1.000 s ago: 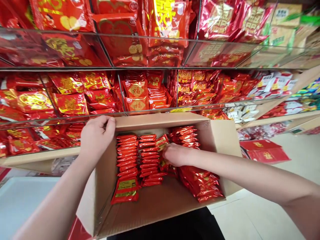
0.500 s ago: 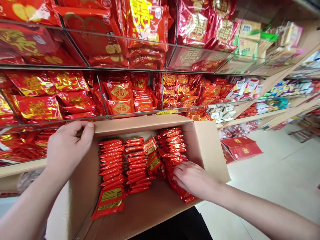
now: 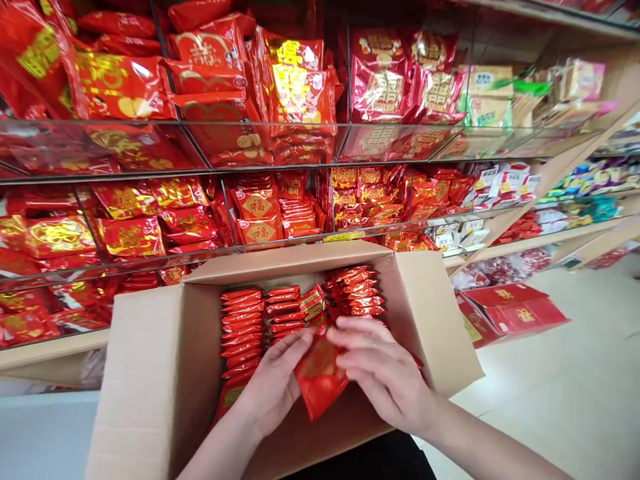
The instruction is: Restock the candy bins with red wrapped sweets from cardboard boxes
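A cardboard box (image 3: 135, 360) stands open in front of me, with rows of small red snack packets (image 3: 243, 330) inside. Above its middle, my left hand (image 3: 275, 387) pinches a red snack packet (image 3: 323, 373) between thumb and fingers, at the packet's left edge. My right hand (image 3: 385, 373) is at the packet's other side, fingers spread and slightly blurred, their tips at its edge. Its thumb is hidden. Behind both hands another stack of red packets (image 3: 360, 293) fills the box's right side, and one packet with a gold label (image 3: 313, 303) leans between stacks.
Shelves with clear front panels (image 3: 280, 243) hold many red and gold packets just behind the box. A yellow price tag (image 3: 345, 236) is on the lower shelf. Red cartons (image 3: 520, 310) lie on the pale floor to the right. A pale blue surface (image 3: 45, 433) is at lower left.
My left hand has left the box's back left rim and now grips a packet. My right hand has lifted from the right stack toward the middle. The view has shifted.
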Demonstrator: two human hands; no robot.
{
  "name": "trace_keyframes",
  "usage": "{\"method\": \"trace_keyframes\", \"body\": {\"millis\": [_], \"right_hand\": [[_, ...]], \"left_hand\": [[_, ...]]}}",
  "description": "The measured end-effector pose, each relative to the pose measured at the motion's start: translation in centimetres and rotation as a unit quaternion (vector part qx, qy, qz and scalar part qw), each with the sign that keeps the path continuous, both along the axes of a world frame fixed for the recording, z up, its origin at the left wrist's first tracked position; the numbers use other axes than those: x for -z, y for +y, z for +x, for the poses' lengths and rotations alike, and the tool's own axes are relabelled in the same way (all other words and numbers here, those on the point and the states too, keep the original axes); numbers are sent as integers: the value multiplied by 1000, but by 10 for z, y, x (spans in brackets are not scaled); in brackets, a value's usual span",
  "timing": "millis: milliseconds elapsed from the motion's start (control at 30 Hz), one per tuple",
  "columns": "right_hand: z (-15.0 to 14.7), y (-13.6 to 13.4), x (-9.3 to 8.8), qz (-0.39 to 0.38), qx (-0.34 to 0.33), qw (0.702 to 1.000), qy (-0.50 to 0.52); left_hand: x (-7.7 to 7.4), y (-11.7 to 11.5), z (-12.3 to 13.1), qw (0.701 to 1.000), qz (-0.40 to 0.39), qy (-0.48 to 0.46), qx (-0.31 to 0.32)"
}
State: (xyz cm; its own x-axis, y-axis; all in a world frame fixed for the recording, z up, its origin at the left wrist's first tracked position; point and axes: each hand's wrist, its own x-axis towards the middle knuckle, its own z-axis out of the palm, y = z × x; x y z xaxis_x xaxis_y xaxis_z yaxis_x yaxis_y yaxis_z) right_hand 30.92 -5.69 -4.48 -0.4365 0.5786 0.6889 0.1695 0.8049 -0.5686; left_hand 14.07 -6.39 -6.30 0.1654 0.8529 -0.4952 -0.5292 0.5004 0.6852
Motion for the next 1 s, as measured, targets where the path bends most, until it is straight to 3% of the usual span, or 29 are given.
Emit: {"method": "trace_keyframes", "body": {"millis": [67,133,233,300,400,533,600,700,800,867,933,1000], "right_hand": [[-9,-3,11,-145,103,982,68],[-21,0,20,-293,191,927,139],[-38,12,26,-399,258,856,205],[-44,20,27,-434,248,838,221],[-45,25,28,-439,205,855,185],[-42,23,32,-341,251,900,109],[-43,23,34,-303,266,911,84],[-45,28,30,-272,272,919,89],[-46,32,18,-291,217,925,113],[-44,33,8,-333,99,931,109],[-41,35,-2,-382,-35,919,88],[-39,42,-12,-413,-104,902,78]], "left_hand": [[-1,2,1,990,54,48,-122],[-2,3,4,972,101,101,-185],[-4,0,12,964,137,140,-177],[-6,-3,15,963,150,156,-162],[-8,-3,15,942,179,238,-153],[-8,-2,9,867,236,412,-151],[-8,-1,7,838,257,453,-164],[-9,0,6,826,262,465,-183],[-11,2,-1,819,269,470,-191],[-14,4,-11,802,280,486,-205],[-18,6,-24,781,293,510,-209],[-26,10,-41,760,307,536,-200]]}}
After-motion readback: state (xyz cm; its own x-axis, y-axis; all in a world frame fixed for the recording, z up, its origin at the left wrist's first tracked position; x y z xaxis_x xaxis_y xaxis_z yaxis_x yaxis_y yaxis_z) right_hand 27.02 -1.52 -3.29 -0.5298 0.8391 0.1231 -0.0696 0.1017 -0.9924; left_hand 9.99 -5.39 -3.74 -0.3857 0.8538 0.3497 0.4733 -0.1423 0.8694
